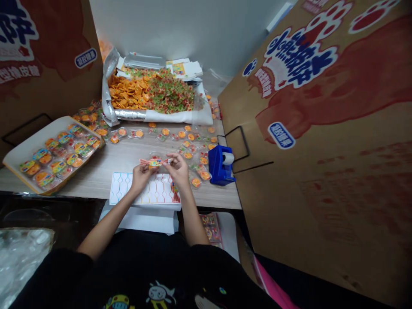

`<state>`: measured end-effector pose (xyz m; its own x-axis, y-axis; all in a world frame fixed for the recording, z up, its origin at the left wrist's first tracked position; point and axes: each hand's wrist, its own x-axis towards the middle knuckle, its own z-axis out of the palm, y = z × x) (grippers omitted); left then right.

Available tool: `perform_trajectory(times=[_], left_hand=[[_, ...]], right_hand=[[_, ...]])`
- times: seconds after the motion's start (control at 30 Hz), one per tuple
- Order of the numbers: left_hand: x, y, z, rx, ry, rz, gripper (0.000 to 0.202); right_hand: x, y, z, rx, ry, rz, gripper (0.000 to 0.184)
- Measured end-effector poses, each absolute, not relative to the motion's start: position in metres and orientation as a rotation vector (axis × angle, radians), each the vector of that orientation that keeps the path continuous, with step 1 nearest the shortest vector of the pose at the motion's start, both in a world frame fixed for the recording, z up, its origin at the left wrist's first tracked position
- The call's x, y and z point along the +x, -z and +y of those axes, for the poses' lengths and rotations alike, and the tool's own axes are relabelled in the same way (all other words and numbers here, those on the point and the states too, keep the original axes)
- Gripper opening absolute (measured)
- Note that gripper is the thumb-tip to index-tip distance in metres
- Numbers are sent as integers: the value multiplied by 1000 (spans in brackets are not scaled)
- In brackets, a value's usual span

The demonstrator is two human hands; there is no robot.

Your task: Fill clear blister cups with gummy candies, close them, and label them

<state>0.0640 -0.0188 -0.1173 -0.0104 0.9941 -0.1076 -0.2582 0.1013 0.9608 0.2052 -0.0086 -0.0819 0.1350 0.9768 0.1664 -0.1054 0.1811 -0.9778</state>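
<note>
Clear plastic candy packet [155, 162] with orange-red ends, held level over the table between both hands. Left hand [141, 178] and right hand [177, 168] are narrow and close together, each pinching one side of the packet, with left fingers [148, 168] and right fingertips [169, 161] on the film. Neither hand seems to hold anything else. Exact finger placement on the far side is hidden. An even, light pinch at both ends looks best: it keeps the film flat and the candy centred without crushing it. Both forearms angle inward from the bottom of the view, wrists raised just past the table edge, hands meeting above a white sheet with blue and red scalloped outlines [144, 189]. Black printed shirt [144, 274] at the bottom of the view. Just right of the hands: loose filled packets [196, 171] and a blue tape dispenser with a white roll [219, 165]. Further off: a white tray of packed candies [53, 156] on the left, and a foil-lined bag heaped with orange and green gummy candy [151, 90] at the back of the pale wood-grain table [96, 169].
</note>
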Motion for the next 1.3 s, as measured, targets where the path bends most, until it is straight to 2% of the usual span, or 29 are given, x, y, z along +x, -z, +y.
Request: perform_trajectory(times=[0.2, 0.73, 0.97, 1.13, 1.23, 1.3], left_hand=[[65, 114, -19, 895, -1253, 1061, 41], [66, 116, -18, 886, -1246, 1089, 41], [65, 115, -18, 914, -1219, 1068, 42], [65, 116, -18, 959, -1169, 1043, 43], [65, 115, -19, 987, -1210, 1057, 46], [65, 113, -21, 1054, -1365, 1165, 49]], right_hand=[[202, 96, -15, -1104, -955, -1021, 35], [188, 108, -13, -1183, -871, -1055, 37], [184, 111, -11, -1395, -705, -1156, 32], [195, 105, -7, -1236, -852, -1249, 22], [197, 106, -6, -1210, -1010, -1167, 30], [193, 107, -8, -1236, -994, -1104, 33]])
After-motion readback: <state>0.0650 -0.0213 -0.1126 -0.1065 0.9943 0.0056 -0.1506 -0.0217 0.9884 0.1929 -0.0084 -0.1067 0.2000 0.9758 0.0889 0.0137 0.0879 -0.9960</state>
